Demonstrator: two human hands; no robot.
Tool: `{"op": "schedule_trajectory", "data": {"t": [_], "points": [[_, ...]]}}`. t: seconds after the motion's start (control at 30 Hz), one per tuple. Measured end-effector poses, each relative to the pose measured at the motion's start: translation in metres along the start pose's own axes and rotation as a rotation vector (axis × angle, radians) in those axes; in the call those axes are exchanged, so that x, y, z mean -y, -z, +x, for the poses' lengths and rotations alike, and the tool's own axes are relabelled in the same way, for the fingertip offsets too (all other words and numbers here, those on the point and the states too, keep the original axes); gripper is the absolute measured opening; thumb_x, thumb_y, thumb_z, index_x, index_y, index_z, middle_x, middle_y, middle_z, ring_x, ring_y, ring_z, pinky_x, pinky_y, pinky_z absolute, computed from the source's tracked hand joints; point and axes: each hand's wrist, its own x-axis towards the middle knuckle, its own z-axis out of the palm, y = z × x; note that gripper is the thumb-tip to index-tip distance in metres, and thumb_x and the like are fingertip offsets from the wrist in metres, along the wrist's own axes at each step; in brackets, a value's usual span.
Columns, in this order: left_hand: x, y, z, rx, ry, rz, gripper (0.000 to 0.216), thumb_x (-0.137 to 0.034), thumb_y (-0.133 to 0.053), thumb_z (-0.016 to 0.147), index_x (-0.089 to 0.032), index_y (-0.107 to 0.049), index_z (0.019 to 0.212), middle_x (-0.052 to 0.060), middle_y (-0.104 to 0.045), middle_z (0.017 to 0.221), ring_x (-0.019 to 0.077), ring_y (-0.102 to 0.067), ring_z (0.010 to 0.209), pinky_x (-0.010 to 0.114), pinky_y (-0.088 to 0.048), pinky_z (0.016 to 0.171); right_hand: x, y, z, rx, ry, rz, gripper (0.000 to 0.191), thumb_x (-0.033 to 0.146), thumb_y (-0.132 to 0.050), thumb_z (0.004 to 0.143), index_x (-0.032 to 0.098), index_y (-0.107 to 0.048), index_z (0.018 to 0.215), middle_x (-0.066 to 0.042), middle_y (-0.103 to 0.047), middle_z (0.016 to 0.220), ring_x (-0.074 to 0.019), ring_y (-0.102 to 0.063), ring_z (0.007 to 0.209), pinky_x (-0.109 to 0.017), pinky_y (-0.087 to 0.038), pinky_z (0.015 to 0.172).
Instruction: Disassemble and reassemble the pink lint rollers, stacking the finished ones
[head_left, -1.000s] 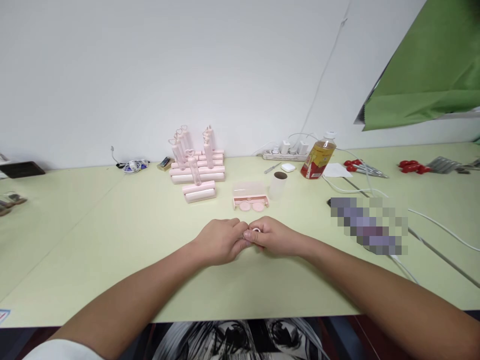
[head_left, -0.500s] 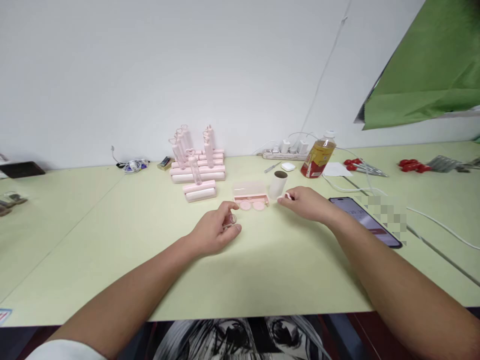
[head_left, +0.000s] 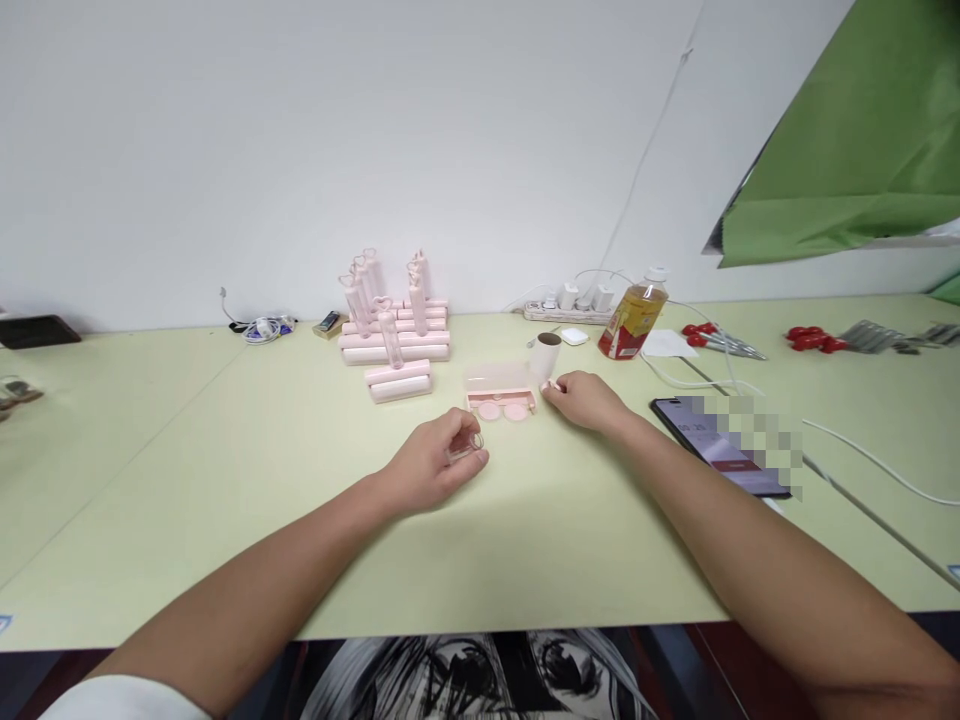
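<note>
While left hand (head_left: 439,465) rests on pale green table (head_left: 225,470), fingers curl around small clear ring (head_left: 474,441). Right hand (head_left: 585,398) — fingers pinched on tiny white piece (head_left: 553,384) — sits just beside pink case (head_left: 501,403) (lid open) and paper tube (head_left: 545,356).

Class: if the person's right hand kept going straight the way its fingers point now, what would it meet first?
Probably the pale roll standing just beyond the right hand; its fingers look almost on it, though depth is unclear.
</note>
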Motion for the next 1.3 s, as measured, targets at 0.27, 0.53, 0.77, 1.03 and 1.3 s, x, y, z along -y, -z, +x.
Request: {"op": "schedule_trajectory", "data": {"t": [0.27,0.53,0.77,1.03,1.3], "points": [[0.003,-0.001,-0.003,-0.224,-0.047,-0.182,0.021,-0.033,-0.065,0.084,-0.021,-0.053,0.096,-0.006,-0.045,0.067,0.0066,-0.04,0.053,0.021,-0.036,0.052,-0.003,0.017,-0.014,-0.204,-0.043,0.171,0.022,0.039,-0.056,0.08,0.019,-0.058,0.069,-0.003,-0.061,0.065,-0.016,-0.051,0.059,-0.027,-0.028,0.053],[0.0,-0.008,0.002,-0.323,0.162,-0.653,0.033,-0.038,-0.066,0.083,-0.022,-0.04,0.093,-0.002,-0.059,0.079,0.013,-0.064,0.067,0.023,-0.047,0.054,0.022,0.007,-0.049,0.33,0.477,0.999,0.043,0.051,-0.064,0.081,0.019,-0.058,0.109,-0.002,-0.063,0.077,-0.0121,-0.052,0.053,-0.026,-0.041,0.048],[0.008,-0.019,0.0,-0.106,0.215,-0.469,0.043,-0.04,-0.069,0.081,-0.022,-0.044,0.111,0.005,-0.063,0.103,0.0102,-0.059,0.072,0.024,-0.047,0.063,0.039,0.002,-0.062,0.044,0.424,1.279,0.034,0.043,-0.075,0.072,0.017,-0.064,0.091,0.005,-0.053,0.053,-0.0111,-0.049,0.044,-0.025,-0.04,0.044],[0.022,-0.01,0.003,-0.2,0.226,-0.346,0.024,-0.041,-0.058,0.088,-0.019,-0.056,0.096,0.0,-0.058,0.076,0.0118,-0.056,0.067,0.025,-0.047,0.062,0.003,0.015,-0.025,-0.622,0.221,0.865,0.024,0.038,-0.07,0.073,0.016,-0.065,0.082,0.003,-0.051,0.062,-0.0113,-0.044,0.056,-0.026,-0.036,0.054],[0.016,-0.007,0.004,-0.24,0.169,-0.147,0.018,-0.034,-0.055,0.088,-0.018,-0.059,0.082,-0.003,-0.054,0.065,0.0105,-0.049,0.059,0.023,-0.04,0.057,0.007,-0.004,-0.015,-0.414,0.132,0.563,0.025,0.041,-0.064,0.074,0.017,-0.067,0.081,0.002,-0.05,0.06,-0.0137,-0.044,0.058,-0.026,-0.033,0.056]]}}
